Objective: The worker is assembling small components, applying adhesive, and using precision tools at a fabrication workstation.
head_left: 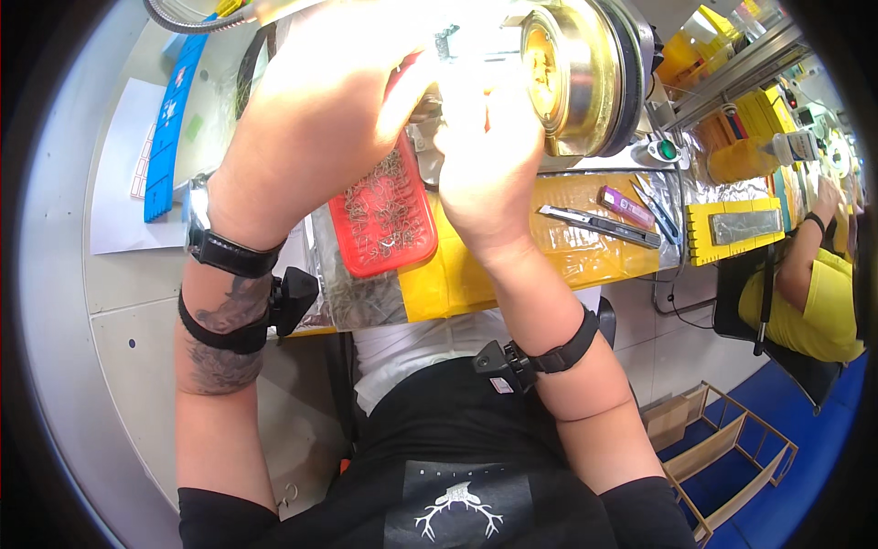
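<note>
My left hand (334,101) and my right hand (492,151) meet close together under a very bright light at the top. The glare washes out most of my fingers. Those of the left are bent inward as if pinching, and the right ones also look closed; what they hold is lost in the glare. Right beside my right hand is a round, brass-coloured machine part (581,82) with a dark rim. Below my hands lies a red tray (395,260) full of small, thin metal pieces, partly covered by my left wrist.
Right of the tray, a utility knife (599,226), a small purple case (627,207) and tweezers (660,210) lie on the yellow-covered bench (466,293). Beyond are a yellow holder (702,240) with a grey block and an amber bottle (745,160). A blue strip (169,128) stands left. Another person (809,302) sits far right.
</note>
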Motion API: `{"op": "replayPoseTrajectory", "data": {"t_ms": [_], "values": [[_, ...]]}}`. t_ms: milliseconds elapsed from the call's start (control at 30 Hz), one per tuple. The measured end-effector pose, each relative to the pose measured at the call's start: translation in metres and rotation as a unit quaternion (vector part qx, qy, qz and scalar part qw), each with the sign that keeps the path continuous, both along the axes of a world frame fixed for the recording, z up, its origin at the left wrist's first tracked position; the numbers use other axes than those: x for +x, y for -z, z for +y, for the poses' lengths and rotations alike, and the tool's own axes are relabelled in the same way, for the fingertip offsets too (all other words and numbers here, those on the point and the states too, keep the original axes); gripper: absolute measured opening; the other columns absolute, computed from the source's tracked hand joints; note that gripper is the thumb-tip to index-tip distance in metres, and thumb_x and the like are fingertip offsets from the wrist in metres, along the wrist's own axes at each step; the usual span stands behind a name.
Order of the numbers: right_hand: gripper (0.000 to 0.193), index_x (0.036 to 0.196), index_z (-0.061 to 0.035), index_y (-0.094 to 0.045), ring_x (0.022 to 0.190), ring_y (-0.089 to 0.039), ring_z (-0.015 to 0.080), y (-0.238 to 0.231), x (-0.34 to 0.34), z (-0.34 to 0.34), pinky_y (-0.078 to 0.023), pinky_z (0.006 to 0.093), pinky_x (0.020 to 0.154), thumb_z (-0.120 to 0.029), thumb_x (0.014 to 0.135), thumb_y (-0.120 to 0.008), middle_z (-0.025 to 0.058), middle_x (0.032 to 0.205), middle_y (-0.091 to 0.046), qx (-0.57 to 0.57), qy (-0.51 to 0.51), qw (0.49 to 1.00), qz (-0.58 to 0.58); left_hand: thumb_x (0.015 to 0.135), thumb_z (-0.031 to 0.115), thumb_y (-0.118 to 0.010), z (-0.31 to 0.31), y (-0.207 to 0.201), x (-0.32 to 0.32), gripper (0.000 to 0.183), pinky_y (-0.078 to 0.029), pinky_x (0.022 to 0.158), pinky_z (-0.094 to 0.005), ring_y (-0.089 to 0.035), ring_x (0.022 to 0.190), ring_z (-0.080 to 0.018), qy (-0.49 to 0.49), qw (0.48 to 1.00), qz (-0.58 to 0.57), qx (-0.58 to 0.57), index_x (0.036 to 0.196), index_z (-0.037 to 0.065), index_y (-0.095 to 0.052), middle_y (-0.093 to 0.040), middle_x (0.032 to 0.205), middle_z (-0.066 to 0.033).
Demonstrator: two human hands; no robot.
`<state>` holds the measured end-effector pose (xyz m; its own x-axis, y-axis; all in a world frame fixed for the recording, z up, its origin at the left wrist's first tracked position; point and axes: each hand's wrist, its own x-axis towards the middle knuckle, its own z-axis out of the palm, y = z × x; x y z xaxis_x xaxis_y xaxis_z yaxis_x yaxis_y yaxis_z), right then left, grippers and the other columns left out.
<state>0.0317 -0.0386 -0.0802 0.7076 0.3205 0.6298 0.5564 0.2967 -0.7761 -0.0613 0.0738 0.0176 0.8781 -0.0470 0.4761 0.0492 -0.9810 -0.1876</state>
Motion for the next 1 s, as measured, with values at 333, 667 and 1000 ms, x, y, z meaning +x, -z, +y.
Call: {"op": "replayPoseTrajectory", "data": {"t_ms": [333,667,1000], "values": [[0.007,0.097,0.0028,-0.062,0.079,-0.063,0.0298,0.006,0.002,0.007,-0.050,0.0398,0.072,-0.003,0.099,-0.058,0.0159,0.089,-0.063,0.022,0.000,0.999,-0.046,0.086,0.005,-0.071,-0.031,0.035,-0.030,0.032,-0.053,0.087,-0.0422,-0.067,0.096,-0.0379,-0.057,0.981,-0.046,-0.179,0.117,-0.002,-0.071,-0.072,0.107,-0.0175],[0.024,0.106,0.0054,-0.062,0.076,-0.058,0.0283,0.013,0.003,0.009,-0.049,0.0388,0.066,0.002,0.083,-0.064,0.0145,0.091,-0.055,-0.027,0.026,0.994,-0.098,0.088,0.008,-0.072,-0.044,0.034,-0.030,0.031,-0.052,0.088,-0.0437,-0.067,0.096,-0.0392,-0.068,0.978,-0.031,-0.193,0.117,-0.003,-0.069,-0.070,0.106,-0.0202],[0.008,0.098,0.0034,-0.062,0.081,-0.063,0.0335,0.004,-0.005,0.006,-0.051,0.0404,0.074,-0.001,0.098,-0.055,0.0177,0.091,-0.062,-0.019,-0.044,0.997,0.059,0.088,0.010,-0.072,-0.051,0.034,-0.028,0.025,-0.053,0.084,-0.0430,-0.067,0.090,-0.0392,-0.093,0.974,-0.052,-0.198,0.110,-0.002,-0.069,-0.071,0.100,-0.0196]]}}
